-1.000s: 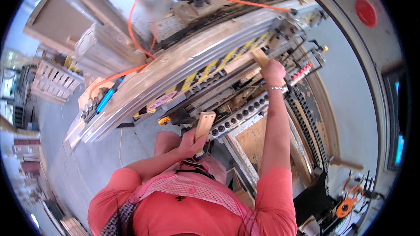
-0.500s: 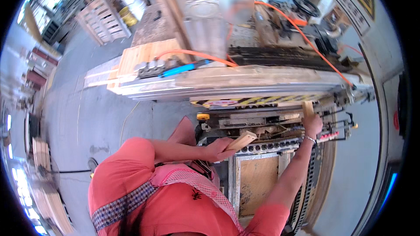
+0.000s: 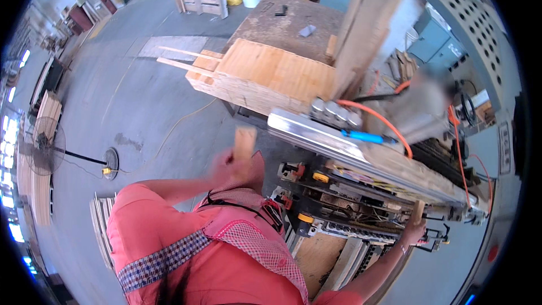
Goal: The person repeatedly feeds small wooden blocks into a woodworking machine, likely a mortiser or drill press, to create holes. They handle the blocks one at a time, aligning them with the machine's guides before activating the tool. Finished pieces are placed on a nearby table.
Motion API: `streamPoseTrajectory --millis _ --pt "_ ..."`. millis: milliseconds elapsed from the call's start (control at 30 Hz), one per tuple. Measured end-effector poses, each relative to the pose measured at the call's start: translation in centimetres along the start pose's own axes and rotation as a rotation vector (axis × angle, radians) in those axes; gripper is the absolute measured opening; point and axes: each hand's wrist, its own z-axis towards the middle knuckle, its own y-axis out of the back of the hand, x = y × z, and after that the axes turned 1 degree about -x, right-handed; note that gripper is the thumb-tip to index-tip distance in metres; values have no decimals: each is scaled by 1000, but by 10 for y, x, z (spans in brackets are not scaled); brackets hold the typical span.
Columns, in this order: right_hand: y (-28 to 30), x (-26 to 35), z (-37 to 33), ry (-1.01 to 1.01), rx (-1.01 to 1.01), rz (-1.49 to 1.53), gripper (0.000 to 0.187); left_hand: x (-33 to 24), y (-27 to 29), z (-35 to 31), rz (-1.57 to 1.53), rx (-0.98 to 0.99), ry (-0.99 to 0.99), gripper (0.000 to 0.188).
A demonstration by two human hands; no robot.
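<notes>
My left hand, smeared by motion, is closed round the lower end of a flat light wooden piece. It is raised over the floor, left of the machine and apart from it. Far to the right, my right hand grips a short wooden block at the machine's right end. The machine is a long bed with dark rails, a row of round dark fittings and yellow knobs. Its inner parts near the right hand are too small to make out.
Beyond the machine's metal beam lies a large stack of wooden strips. Orange hoses run over the beam beside a blue tool. A person is behind it. A standing fan is at left.
My left hand has swung left, away from the machine, with its wooden piece now more upright. My view has turned left. My right hand still holds its block at the machine's right end.
</notes>
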Motion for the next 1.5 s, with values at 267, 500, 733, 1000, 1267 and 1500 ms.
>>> streamPoseTrajectory --millis 267,500,733,1000,1267,1500 --pt "38 44 -113 15 63 113 42 -1 190 224 237 -486 -126 39" --pt "54 38 -215 29 198 295 22 35 188 386 -93 -318 46 33" --pt "74 16 -286 -2 163 204 17 78 184 424 -143 -217 204 31" --pt "94 37 -322 -69 270 240 19 91 192 445 -181 -245 246 30" --pt "82 35 -343 4 231 349 20 84 194 440 -100 -299 189 36" --pt "82 14 -371 97 327 152 28 78 161 456 152 -247 195 35"
